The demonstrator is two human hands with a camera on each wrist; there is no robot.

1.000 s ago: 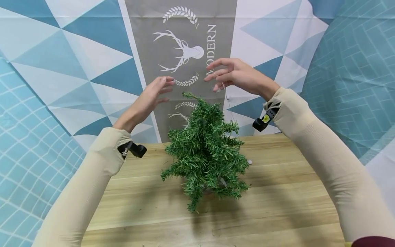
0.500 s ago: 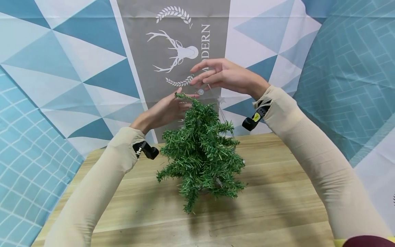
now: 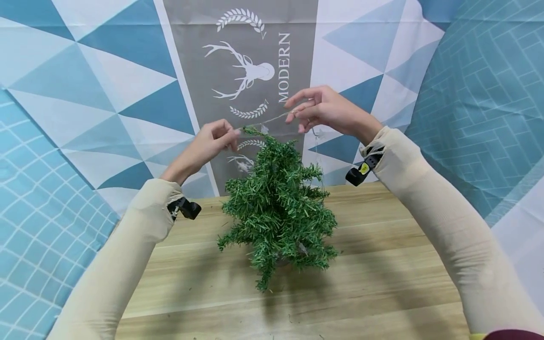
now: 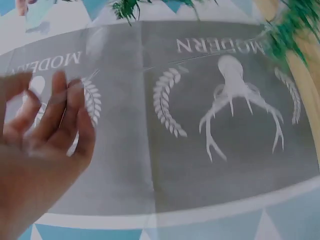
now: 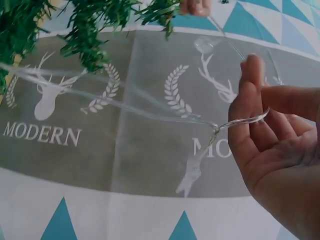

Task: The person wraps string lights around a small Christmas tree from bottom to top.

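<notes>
A small green artificial Christmas tree (image 3: 278,208) stands on the wooden table, its top twig bent to the left. A thin clear string of lights (image 3: 276,117) spans between both hands just above the treetop. My left hand (image 3: 212,139) pinches one stretch of it left of the tip. My right hand (image 3: 329,113), up and to the right, holds another stretch between thumb and fingers. From there the wire hangs behind the tree's right side. The right wrist view shows a clear star-shaped light (image 5: 190,175) dangling below the right fingers.
The wooden table (image 3: 382,264) extends around the tree. Behind it hangs a cloth backdrop (image 3: 238,165) with deer and triangle prints, close beyond the hands. Blue tiled-pattern cloth (image 3: 42,212) borders the left side.
My left hand reached right behind the treetop toward the right hand, then drew back left with the wire pinched. The wire is now stretched across above the tip.
</notes>
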